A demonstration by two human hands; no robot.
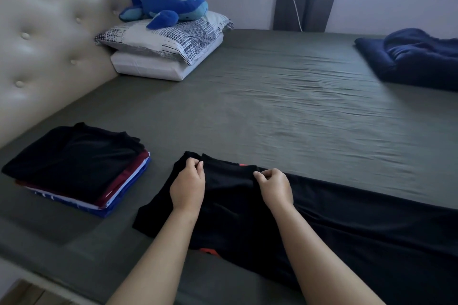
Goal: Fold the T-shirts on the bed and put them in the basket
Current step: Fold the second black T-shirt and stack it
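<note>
Grip, left: the far edge of the black T-shirt (238, 205) is pinched between the curled fingers and thumb of the left hand (187, 187), near the shirt's far left corner.
Grip, right: the same far edge is pinched by the right hand (275, 187), fingers curled, a little further along to the right.
Black T-shirt: it is spread on the grey sheet of the bed (285, 106) at the near edge, directly under both forearms; the part between the hands is doubled over, and the rest is stretched out flat to the right, out of view at the frame's edge. Small patches of red-orange are seen at its far edge and its near edge.
Folded stack (76, 168): a pile of folded shirts is laid on the bed to the left of the left hand, apart from it; black is on top, with dark red, white and blue layers beneath.
Pillows (163, 47): two are stacked against the tufted headboard (44, 39), a patterned one over a white one.
Plush whale (163, 8): a blue toy is set on the upper pillow.
Navy blanket (411, 57): it is folded at the far right of the bed, well apart from the hands.
Basket: it is not shown in this view.
</note>
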